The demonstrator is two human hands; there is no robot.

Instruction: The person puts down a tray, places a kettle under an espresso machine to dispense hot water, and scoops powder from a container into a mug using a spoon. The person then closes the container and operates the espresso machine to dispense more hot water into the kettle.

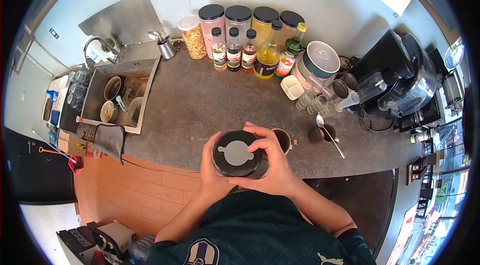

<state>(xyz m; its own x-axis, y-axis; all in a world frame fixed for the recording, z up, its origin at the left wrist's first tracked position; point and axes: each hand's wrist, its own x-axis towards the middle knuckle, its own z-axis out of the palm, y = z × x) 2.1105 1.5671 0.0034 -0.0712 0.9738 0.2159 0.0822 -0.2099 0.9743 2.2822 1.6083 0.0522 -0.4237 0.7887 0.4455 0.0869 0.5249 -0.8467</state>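
Close to my body, over the counter's front edge, I hold a round jar with a black lid [237, 153]. A pale grey disc with two small tabs sits in the middle of the lid. My left hand [211, 171] wraps the jar's left side. On the other side, my right hand [274, 167] grips it, with fingers on the lid's right rim. The jar's body is mostly hidden under the lid and hands. Just behind my right hand stands a partly hidden mug [283, 140]. Further right is a brown mug [322, 135] with a metal spoon [331, 137] across it.
At left, a sink [145, 100] holds bowls. Along the wall stand black-lidded canisters [238, 14], syrup bottles [233, 55] and a jar of pasta-like pieces [193, 40]. Small glasses [315, 102], stacked bowls [322, 59] and a black coffee machine [382, 60] are at right.
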